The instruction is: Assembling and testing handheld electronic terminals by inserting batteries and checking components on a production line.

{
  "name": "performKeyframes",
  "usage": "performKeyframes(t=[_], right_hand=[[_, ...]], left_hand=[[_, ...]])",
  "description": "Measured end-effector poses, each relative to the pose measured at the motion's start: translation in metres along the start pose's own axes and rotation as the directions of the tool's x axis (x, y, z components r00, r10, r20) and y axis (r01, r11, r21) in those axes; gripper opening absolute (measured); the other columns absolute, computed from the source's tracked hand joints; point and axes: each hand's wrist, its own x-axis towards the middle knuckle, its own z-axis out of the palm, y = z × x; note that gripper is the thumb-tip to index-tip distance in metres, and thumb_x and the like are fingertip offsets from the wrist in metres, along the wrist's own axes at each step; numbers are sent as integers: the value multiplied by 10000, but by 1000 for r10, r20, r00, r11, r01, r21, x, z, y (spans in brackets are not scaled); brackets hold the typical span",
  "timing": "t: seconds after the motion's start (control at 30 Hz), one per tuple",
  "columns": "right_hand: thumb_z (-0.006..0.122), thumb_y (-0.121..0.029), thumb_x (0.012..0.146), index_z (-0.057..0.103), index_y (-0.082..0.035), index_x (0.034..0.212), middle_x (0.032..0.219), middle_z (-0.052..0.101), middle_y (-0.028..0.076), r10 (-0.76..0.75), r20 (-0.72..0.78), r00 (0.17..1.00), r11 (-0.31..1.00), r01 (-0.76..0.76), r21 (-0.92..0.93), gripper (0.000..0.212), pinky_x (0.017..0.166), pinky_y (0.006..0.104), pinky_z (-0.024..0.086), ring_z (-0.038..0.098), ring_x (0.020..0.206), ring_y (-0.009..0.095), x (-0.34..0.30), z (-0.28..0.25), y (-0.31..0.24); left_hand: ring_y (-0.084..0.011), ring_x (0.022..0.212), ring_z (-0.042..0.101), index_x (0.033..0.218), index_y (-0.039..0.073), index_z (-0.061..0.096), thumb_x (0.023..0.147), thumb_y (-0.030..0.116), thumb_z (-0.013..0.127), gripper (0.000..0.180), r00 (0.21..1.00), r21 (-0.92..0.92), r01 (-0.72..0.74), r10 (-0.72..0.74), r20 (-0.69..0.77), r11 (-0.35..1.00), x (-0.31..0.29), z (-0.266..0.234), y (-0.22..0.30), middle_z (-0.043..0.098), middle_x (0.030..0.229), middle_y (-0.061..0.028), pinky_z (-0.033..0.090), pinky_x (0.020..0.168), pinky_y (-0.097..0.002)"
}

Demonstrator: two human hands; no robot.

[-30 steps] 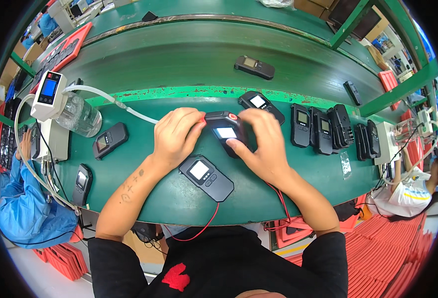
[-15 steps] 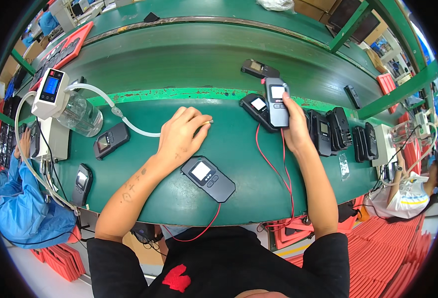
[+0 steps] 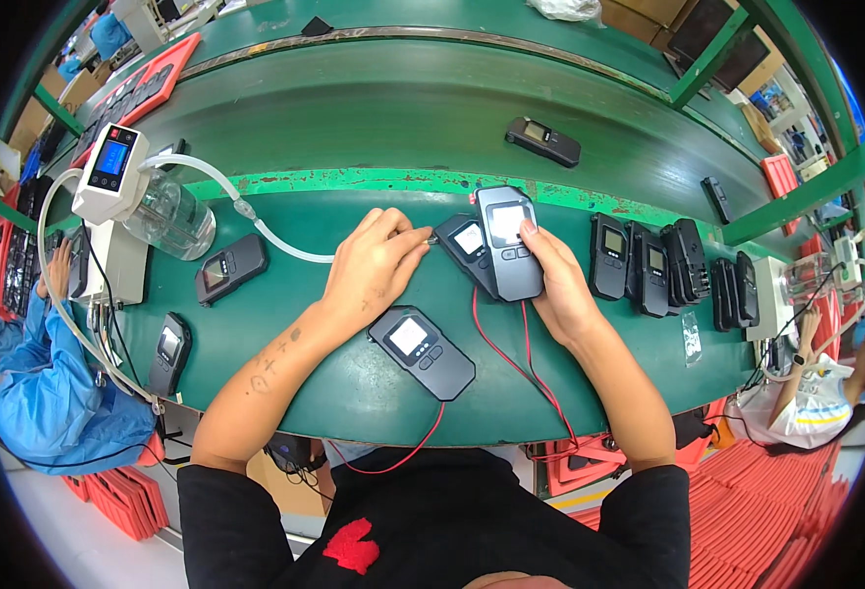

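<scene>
My left hand [image 3: 378, 260] pinches the end of a clear flexible tube [image 3: 290, 247], whose small tip shows past the fingertips. In my right hand [image 3: 565, 290] is a black handheld meter [image 3: 513, 257] with a lit white screen. Partly behind it is a second lit meter [image 3: 464, 257], close to the tube tip; whether my hand grips that one too, I cannot tell. Red cables run from these two toward the table's front edge. A third lit meter [image 3: 434, 365], with its own red cable, lies on the green table [image 3: 511, 393] between my forearms.
A pump unit with a blue display [image 3: 111, 165] tops a clear bottle [image 3: 182, 226] at left. Loose meters [image 3: 231, 269] lie nearby; several more [image 3: 654, 280] stand at right. Beyond is a green conveyor [image 3: 374, 118] with a meter [image 3: 542, 141]. Co-workers sit on both sides.
My right hand has brought the held meter left and nearer to me, and the second meter has shifted along with it toward the tube tip. My left hand still pinches the tube.
</scene>
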Motion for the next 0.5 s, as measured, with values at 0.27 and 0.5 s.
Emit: performKeyframes(t=[0.27,0.5], right_hand=[[555,-454,1094,644,-10,1303,1196,711,73,25,44,999,996,-21,-87,499,950,320,524,669,1081,143,-3,0,-2],[533,-462,1105,663,-32,1214,1072,712,47,-130,-3,992,931,121,-344,462,881,286,527,662,978,112,8,-9,-2]], left_hand=[[-261,859,630,1106,29,759,897,48,757,209,998,-57,56,-57,-8,997,1,-4,4,610,873,-99,525,745,-381],[-291,871,630,1142,54,730,911,115,749,240,997,106,-82,83,0,991,6,-6,0,611,893,-89,519,725,-389]])
